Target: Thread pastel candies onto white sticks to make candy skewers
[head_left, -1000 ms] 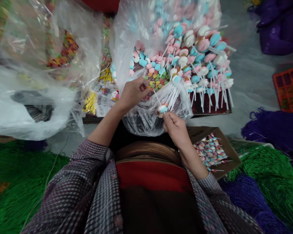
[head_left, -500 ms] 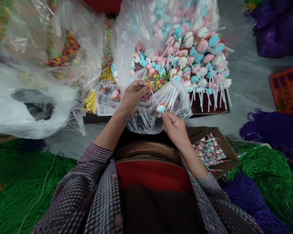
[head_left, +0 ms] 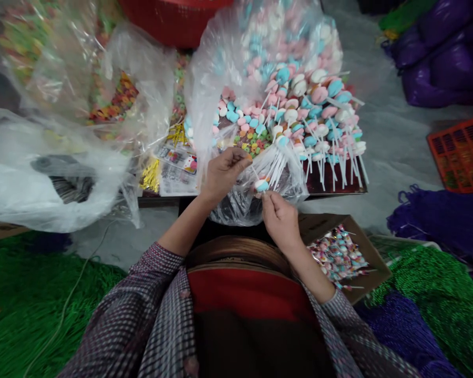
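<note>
My left hand is closed in a pinch, with a small orange gummy candy at its fingertips. From there a thin white stick runs down to a blue and white marshmallow candy, which has a bit of orange on top. Just below that candy, my right hand pinches the lollipop; its fingers hide the exact hold. Under and beyond both hands spreads a clear plastic bag. Close by lie small gummy rings and a bundle of white lollipop sticks.
Many marshmallow lollipops are heaped on the dark table, right of my hands. Gold twist ties and printed wrappers lie left. A cardboard box holds wrapped lollipops. A red basket stands behind; an orange crate sits right.
The view has shifted, so the table scene sits lower in the picture. My hands still hold the stick and candy between them, with my left hand slightly closer to the marshmallow.
</note>
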### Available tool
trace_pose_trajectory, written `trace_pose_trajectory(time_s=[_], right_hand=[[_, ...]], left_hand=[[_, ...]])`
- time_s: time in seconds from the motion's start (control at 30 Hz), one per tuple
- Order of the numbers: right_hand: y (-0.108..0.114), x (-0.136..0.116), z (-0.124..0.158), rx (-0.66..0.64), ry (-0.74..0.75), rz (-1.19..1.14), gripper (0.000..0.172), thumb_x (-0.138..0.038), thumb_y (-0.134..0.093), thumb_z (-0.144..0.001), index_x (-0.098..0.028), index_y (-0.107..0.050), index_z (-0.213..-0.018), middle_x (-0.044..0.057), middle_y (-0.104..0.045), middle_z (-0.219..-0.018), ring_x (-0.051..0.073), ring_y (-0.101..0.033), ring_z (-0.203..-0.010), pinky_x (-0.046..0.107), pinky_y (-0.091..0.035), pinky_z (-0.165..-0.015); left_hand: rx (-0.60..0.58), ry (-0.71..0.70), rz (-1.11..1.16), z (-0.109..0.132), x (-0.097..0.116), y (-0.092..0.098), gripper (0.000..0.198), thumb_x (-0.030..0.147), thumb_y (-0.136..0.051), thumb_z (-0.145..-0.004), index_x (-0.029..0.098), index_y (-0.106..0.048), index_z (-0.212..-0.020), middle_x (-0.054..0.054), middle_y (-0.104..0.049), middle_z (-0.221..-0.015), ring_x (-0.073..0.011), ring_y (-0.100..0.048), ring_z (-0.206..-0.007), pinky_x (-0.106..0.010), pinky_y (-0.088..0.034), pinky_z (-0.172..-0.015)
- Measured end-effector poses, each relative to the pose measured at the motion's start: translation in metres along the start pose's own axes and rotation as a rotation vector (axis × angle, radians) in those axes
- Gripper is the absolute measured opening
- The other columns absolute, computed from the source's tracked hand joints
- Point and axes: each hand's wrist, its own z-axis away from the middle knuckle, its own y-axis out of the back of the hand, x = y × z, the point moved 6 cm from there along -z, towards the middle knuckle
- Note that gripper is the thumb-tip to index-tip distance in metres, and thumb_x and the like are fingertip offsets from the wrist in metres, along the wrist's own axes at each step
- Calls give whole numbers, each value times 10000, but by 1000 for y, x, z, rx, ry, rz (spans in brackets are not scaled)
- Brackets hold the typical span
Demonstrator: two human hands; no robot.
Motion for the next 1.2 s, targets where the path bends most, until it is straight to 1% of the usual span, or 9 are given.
trace_pose_trajectory(time_s=[0.17, 0.3, 0.37, 0.5, 0.6, 0.73, 0.97, 1.1, 1.2], right_hand=[[-14, 14, -12, -57, -168, -272, 445, -634, -546, -1002, -234, -636, -829, -76, -411, -541, 120, -383, -492, 273, -330, -525], [-20, 25, -29, -83, -228, -378, 531, -751, -592, -930, -242, -569, -779, -89, -399, -496, 102, -313, -453, 263, -245, -470], [-17, 27, -35, -70, -237, -423, 534, -761, -619, -911, -241, -578, -798, -85, -436, -511, 97, -307, -455, 260, -232, -463], [-8, 29, -34, -22, -267, -524, 531, -764, -673, -875, -243, -578, -831, -98, -442, -522, 84, -278, -439, 253, -207, -443], [-6, 31, -28, -13, -263, -521, 522, -753, -659, -895, -241, -580, -839, -100, -445, -528, 81, -293, -444, 245, -206, -443], [-5, 39, -23, -6, -256, -495, 504, -736, -623, -931, -234, -626, -880, -98, -446, -543, 82, -312, -449, 243, -209, -446], [-4, 40, -22, -19, -238, -493, 487, -715, -614, -952, -232, -658, -899, -92, -444, -554, 89, -309, -466, 250, -229, -464], [2, 38, -27, -6, -203, -469, 452, -674, -619, -966, -241, -628, -835, -76, -453, -586, 98, -318, -495, 260, -243, -484], [7, 31, -38, 66, -160, -424, 422, -600, -673, -949, -241, -579, -748, -61, -454, -610, 105, -331, -537, 271, -266, -518]], left_hand=[[-158, -130, -175, 13, 27, -13, 90, 312, -678, -976, 239, -730, -992, -28, -799, -943, -161, -730, -890, -291, -571, -833], [-295, -113, -140, 11, 30, -20, 244, 377, -572, -1045, 221, -756, -1009, -53, -816, -987, -174, -743, -931, -302, -581, -873], [-266, -41, -119, -8, 21, -14, 277, 399, -547, -1056, 226, -762, -1049, -44, -811, -984, -176, -739, -910, -303, -581, -859], [-38, -13, -339, -72, -11, 3, 152, 244, -641, -950, 237, -772, -1028, -64, -787, -1061, -237, -713, -1026, -384, -551, -994], [-46, 9, -573, -112, -47, -4, 128, 160, -741, -791, 232, -762, -895, -114, -765, -1072, -314, -681, -1088, -466, -523, -1043], [-135, 13, -674, -137, -77, -20, 153, 175, -783, -687, 218, -723, -822, -126, -745, -1011, -332, -668, -1033, -486, -546, -977], [-364, 184, -707, -142, -67, -22, 194, 102, -756, -582, 210, -639, -693, -62, -692, -756, -321, -683, -901, -474, -557, -945], [-221, 147, -464, -126, -47, -1, 175, 130, -747, -649, 224, -638, -749, -11, -634, -704, -247, -636, -827, -392, -549, -854], [-133, 41, -309, -97, -22, 6, 176, 143, -741, -711, 237, -635, -816, 10, -626, -742, -187, -605, -807, -308, -513, -774]])
